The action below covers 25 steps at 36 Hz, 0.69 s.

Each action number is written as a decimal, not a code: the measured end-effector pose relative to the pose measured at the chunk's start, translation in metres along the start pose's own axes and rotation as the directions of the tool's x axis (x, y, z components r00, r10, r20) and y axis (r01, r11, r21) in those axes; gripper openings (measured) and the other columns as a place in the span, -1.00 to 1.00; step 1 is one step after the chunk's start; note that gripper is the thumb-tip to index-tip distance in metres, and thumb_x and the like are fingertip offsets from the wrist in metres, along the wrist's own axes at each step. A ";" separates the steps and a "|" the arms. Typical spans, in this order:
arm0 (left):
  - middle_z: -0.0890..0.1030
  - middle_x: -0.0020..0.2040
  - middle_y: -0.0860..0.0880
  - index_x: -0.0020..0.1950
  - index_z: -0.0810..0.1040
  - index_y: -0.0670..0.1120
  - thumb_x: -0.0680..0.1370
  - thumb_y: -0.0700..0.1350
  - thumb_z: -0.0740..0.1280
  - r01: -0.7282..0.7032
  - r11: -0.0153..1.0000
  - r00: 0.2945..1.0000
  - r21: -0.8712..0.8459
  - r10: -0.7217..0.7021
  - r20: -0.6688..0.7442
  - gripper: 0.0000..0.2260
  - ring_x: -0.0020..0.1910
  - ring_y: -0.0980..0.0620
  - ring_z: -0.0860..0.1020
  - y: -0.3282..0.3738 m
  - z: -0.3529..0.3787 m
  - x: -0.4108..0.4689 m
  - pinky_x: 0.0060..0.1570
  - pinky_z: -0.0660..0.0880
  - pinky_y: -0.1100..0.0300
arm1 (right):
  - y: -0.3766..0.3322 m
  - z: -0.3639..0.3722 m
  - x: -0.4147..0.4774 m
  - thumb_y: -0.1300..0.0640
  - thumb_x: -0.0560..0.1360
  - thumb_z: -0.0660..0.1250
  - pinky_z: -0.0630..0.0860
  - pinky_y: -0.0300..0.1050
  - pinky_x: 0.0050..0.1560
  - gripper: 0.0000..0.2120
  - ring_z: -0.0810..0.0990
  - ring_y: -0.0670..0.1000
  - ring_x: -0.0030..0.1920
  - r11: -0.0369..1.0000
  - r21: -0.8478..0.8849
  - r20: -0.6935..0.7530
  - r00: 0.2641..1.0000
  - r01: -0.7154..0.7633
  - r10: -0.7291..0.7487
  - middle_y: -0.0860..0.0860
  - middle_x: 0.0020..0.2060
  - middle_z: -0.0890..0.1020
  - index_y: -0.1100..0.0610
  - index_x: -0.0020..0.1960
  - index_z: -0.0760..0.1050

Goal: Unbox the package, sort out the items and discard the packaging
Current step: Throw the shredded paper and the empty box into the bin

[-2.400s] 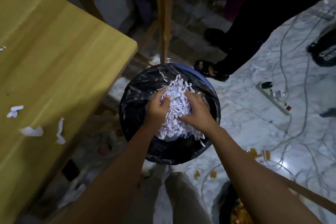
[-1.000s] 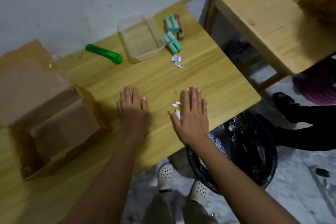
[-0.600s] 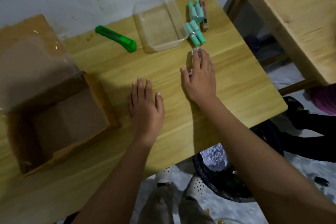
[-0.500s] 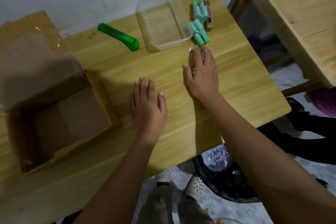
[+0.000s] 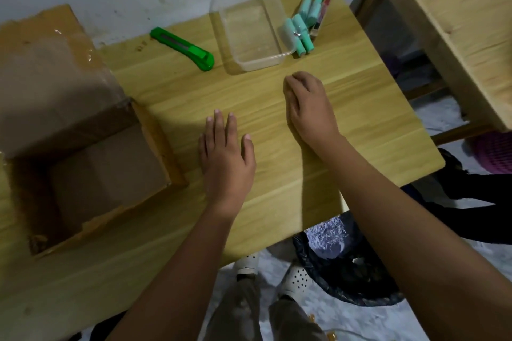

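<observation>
Fingers of the right hand [image 5: 310, 108] are curled onto the table [image 5: 360, 124], seemingly pinching up stray scraps, though nothing can be seen gripped; the left hand [image 5: 225, 155] is laid flat, empty. The opened cardboard box [image 5: 83, 163] is left beside it, emptied for discarding

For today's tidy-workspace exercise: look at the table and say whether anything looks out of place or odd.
The teal rolls lie in a loose heap outside the empty clear tray, touching its right side, not sorted in. The opened box also remains on the table, not discarded.
</observation>
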<state>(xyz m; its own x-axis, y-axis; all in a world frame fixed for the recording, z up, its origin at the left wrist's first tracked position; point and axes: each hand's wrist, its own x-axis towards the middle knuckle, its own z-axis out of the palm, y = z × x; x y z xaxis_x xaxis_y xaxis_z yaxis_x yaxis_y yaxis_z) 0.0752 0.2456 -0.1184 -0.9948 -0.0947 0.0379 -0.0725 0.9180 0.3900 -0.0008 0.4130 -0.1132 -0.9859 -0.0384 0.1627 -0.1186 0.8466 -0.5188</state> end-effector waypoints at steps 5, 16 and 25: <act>0.24 0.49 -0.10 0.44 0.30 -0.08 0.60 0.02 0.12 -0.023 1.000 0.999 -0.004 0.023 -0.043 -0.58 0.50 -0.04 0.14 -0.002 0.003 -0.001 0.44 0.11 0.00 | 0.015 -0.017 -0.035 0.21 0.55 0.16 0.33 -0.23 0.18 -0.70 0.49 0.19 0.17 0.997 0.045 0.032 0.998 0.055 -0.056 0.22 0.14 0.55 0.28 0.21 0.50; 0.35 0.42 -0.22 0.34 0.41 -0.21 0.53 -0.08 0.15 -0.039 0.997 0.999 -0.068 0.038 -0.025 -0.59 0.43 -0.20 0.28 0.025 0.011 -0.040 0.39 0.19 -0.09 | 0.038 -0.062 -0.139 0.15 0.47 0.11 0.28 -0.34 0.05 -0.63 0.51 0.21 0.05 0.994 0.107 0.046 0.999 -0.019 0.014 0.25 0.03 0.60 0.32 0.07 0.58; 0.26 0.48 -0.16 0.42 0.32 -0.14 0.56 0.06 -0.02 -0.091 0.995 0.996 -0.037 0.092 0.010 -0.50 0.49 -0.13 0.17 0.071 0.029 -0.094 0.45 0.05 -0.03 | 0.078 -0.084 -0.257 0.36 0.50 0.26 0.33 -0.38 0.06 -0.82 0.52 0.07 0.03 0.942 0.178 -0.148 0.939 -0.283 0.310 0.14 0.00 0.56 0.26 0.06 0.57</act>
<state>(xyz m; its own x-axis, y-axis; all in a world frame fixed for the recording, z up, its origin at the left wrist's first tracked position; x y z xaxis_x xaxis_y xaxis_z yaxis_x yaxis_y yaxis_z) 0.1614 0.3313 -0.1211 -0.9979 -0.0063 0.0647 0.0214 0.9081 0.4183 0.2533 0.5337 -0.1249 -0.9453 0.3049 0.1161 0.1463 0.7141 -0.6845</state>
